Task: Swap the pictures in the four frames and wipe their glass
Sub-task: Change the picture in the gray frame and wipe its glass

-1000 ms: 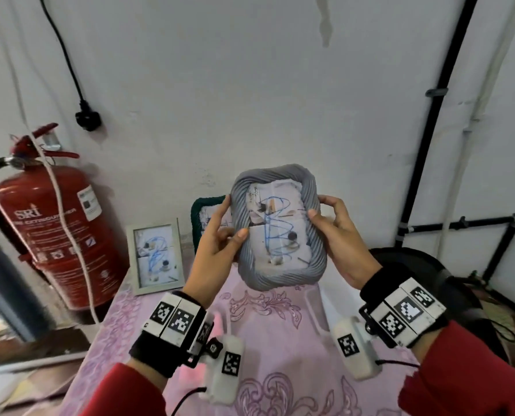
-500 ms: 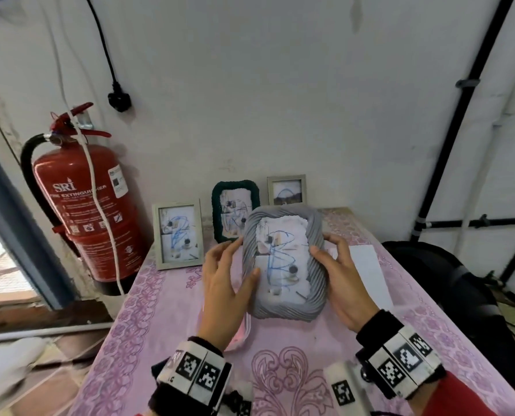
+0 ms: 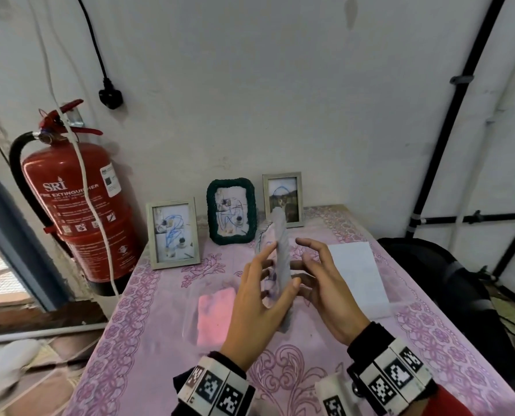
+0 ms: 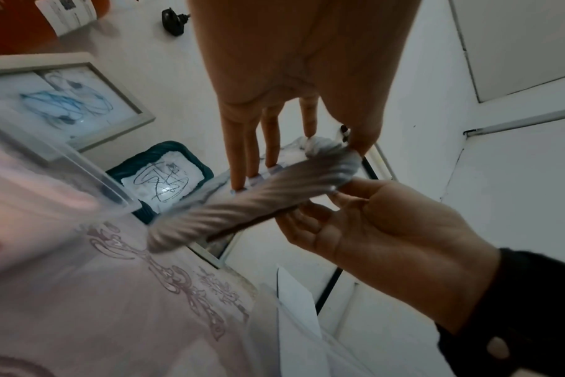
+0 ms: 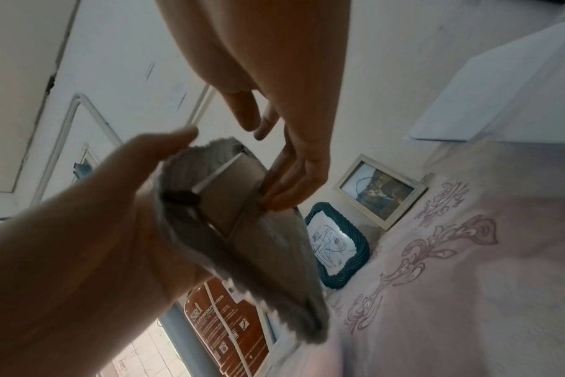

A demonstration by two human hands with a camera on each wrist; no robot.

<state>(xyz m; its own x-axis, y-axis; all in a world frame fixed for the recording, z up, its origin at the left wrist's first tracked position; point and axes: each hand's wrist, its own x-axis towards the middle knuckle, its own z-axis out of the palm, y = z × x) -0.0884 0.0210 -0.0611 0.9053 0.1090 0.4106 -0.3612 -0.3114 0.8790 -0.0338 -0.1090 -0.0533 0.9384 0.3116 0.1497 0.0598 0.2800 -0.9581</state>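
Observation:
I hold a grey ribbed frame [image 3: 281, 250] edge-on above the pink tablecloth [image 3: 148, 340]. My left hand [image 3: 268, 277] has straight fingers [image 4: 242, 153] on its picture side and the thumb over its edge. My right hand [image 3: 313, 271] curls its fingers [image 5: 287, 188] against the brown back board [image 5: 229, 204] with its stand. Three frames stand along the wall: a pale wooden frame [image 3: 173, 234], a dark green frame [image 3: 231, 211] and a small wooden frame [image 3: 283, 199]. A pink cloth [image 3: 215, 310] lies in a clear container left of my hands.
A red fire extinguisher [image 3: 73, 205] stands at the table's left rear corner with a white cord over it. A white sheet of paper [image 3: 355, 271] lies on the right of the table. A black seat [image 3: 448, 295] sits beyond the right edge.
The grey frame has come down from in front of the wall to just above the table. It has turned from facing me to edge-on, its back towards my right hand.

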